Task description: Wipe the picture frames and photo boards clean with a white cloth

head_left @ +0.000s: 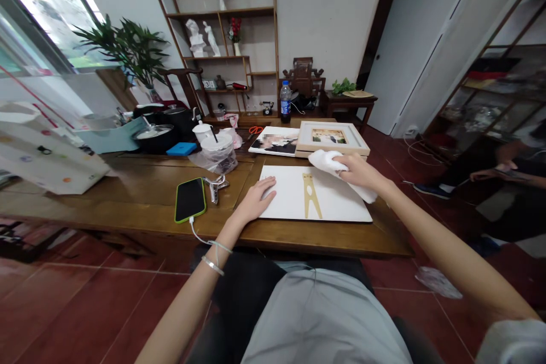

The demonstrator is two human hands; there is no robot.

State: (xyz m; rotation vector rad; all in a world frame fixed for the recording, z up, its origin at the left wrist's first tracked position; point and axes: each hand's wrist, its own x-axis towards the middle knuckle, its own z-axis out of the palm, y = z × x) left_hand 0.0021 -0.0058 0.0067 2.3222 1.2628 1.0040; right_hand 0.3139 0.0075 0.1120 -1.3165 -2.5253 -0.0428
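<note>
A white board (294, 202) with a tan stand piece (310, 196) lies flat on the wooden table (140, 199) in front of me. My left hand (257, 198) rests flat on the board's left edge, fingers stretched out. My right hand (360, 172) is closed on a white cloth (330, 162) at the board's far right corner. Just beyond it lies a light wooden picture frame (333, 137) with a photo inside, and to its left a photo print (275, 141).
A phone in a green case (190, 199) lies plugged in at my left, beside a metal clip (216, 185). Plastic cups (217, 151), a blue box (182, 149), pots, scissors (255, 130) and a water bottle (285, 102) stand farther back. Another person (503, 168) sits at right.
</note>
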